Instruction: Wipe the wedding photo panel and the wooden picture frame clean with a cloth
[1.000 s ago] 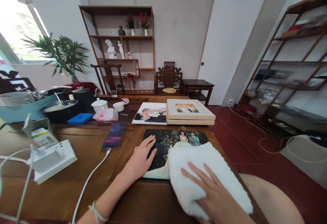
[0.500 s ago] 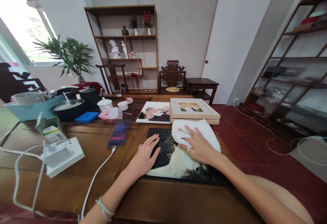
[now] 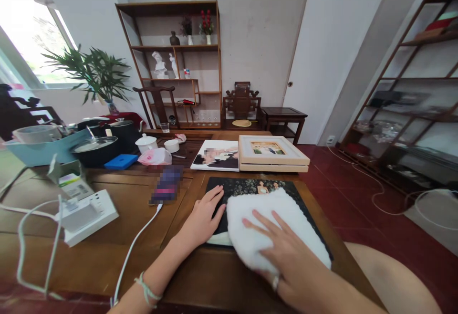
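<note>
A white fluffy cloth (image 3: pixel 246 247) covers much of a dark photo panel (image 3: pixel 219 223) lying on the wooden table. My right hand (image 3: pixel 286 252), with a ring on it, presses and holds the cloth, its fingers spread across the top. The thumb lies by the cloth's near edge. My left hand (image 3: pixel 203 211) rests on the panel's left edge, fingers stretched out and nothing in them. Above the cloth, a printed couple shows near the panel's far edge; the lower right of the print is hidden.
Behind the panel lie a white photo board (image 3: pixel 218 156) and a pale picture frame (image 3: pixel 296 154). A phone (image 3: pixel 166 185) with a charging cable (image 3: pixel 134 242) lies to the left. Farther left are a power strip (image 3: pixel 91 218), a blue box (image 3: pixel 121 161) and a pan (image 3: pixel 95 147).
My right hand has drawn the cloth toward me over the panel's lower part, uncovering its far edge. My left hand stays in place.
</note>
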Demonstrator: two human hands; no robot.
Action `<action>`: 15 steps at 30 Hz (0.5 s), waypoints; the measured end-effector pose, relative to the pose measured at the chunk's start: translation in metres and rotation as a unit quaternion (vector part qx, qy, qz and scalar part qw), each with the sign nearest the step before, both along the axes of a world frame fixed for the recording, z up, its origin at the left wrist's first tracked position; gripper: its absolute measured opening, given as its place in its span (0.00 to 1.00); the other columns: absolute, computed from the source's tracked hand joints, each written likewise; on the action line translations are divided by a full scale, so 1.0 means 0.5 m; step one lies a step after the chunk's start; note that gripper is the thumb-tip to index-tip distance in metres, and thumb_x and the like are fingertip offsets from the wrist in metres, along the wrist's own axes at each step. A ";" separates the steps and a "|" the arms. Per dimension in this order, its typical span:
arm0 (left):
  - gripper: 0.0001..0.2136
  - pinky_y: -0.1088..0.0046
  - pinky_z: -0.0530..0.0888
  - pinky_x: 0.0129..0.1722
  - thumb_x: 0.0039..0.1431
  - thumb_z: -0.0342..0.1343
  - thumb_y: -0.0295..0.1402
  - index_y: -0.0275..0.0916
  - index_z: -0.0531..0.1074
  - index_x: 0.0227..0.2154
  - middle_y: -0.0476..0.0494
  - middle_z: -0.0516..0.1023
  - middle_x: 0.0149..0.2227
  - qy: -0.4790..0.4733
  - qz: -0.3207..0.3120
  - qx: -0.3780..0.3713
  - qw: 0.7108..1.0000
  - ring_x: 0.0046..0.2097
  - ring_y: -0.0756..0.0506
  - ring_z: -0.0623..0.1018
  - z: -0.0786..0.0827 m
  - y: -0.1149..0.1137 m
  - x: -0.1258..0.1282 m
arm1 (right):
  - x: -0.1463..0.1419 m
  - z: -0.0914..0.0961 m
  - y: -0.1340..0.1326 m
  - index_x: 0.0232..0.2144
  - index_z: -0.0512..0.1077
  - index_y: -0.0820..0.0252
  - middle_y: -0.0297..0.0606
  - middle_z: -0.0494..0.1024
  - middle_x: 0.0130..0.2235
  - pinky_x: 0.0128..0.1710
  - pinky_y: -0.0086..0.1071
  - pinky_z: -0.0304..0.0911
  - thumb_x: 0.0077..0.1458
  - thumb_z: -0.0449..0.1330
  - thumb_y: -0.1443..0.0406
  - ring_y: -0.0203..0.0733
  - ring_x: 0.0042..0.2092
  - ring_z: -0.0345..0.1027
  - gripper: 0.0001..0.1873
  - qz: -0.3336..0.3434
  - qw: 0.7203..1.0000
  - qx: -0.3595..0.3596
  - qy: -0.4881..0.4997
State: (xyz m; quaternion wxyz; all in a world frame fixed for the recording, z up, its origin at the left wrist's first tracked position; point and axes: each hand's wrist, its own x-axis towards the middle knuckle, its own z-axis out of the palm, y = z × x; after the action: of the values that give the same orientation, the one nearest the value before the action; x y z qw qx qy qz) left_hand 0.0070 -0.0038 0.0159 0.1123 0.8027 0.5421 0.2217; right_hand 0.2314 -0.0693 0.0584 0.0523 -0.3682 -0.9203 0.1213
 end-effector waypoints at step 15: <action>0.18 0.56 0.60 0.57 0.61 0.43 0.32 0.38 0.62 0.54 0.37 0.60 0.60 -0.031 -0.016 0.016 0.999 0.61 0.43 0.59 -0.005 0.006 -0.004 | -0.064 -0.007 0.072 0.45 0.72 0.59 0.45 0.55 0.62 0.57 0.62 0.33 0.58 0.49 0.61 0.59 0.63 0.35 0.18 -0.071 0.997 0.041 0.017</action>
State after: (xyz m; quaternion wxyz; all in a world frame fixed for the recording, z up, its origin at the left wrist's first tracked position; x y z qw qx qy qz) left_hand 0.0049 -0.0010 0.0136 0.1201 0.8060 0.5215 0.2528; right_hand 0.1994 -0.0333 0.0550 0.0909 -0.4282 -0.8950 0.0858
